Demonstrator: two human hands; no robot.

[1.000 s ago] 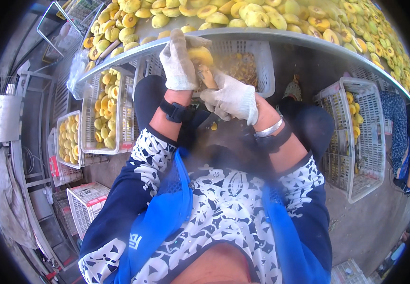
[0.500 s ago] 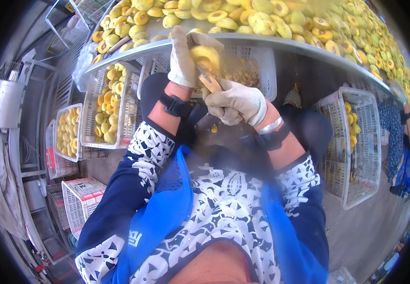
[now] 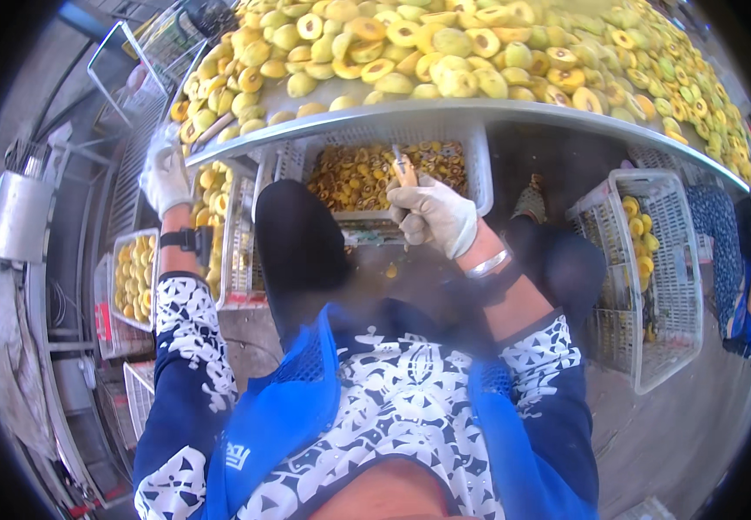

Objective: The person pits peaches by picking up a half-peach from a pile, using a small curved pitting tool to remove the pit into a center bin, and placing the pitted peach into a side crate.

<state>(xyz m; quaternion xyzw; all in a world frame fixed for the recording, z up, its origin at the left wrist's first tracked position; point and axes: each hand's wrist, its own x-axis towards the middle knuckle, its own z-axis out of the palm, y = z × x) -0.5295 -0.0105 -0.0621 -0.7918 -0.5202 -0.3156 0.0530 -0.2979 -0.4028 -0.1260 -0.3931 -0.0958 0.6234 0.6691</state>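
Observation:
My right hand [image 3: 438,213], in a pale work glove, is wrapped round a small wooden-handled tool [image 3: 405,171] with a metal tip pointing away from me. The tool is over a white crate [image 3: 481,165] of brown and yellow fruit scraps [image 3: 367,173] under the table edge. My left hand [image 3: 167,178], also gloved, is out at the left end of the table, beside a crate of yellow peach halves [image 3: 214,186]. Its fingers are blurred, and whether any fruit is in them does not show. Many peach halves [image 3: 375,71] are heaped on the metal table [image 3: 332,118].
Another crate of peach halves [image 3: 134,277] stands at the left, by a metal rack [image 3: 42,303]. To my right is a white crate [image 3: 666,277] with a few halves. A second person's patterned clothing [image 3: 714,251] shows at the far right.
My left hand has swung left from the middle to the table's left end, away from the tool. The peach half it held is no longer seen in it. My right hand keeps the tool.

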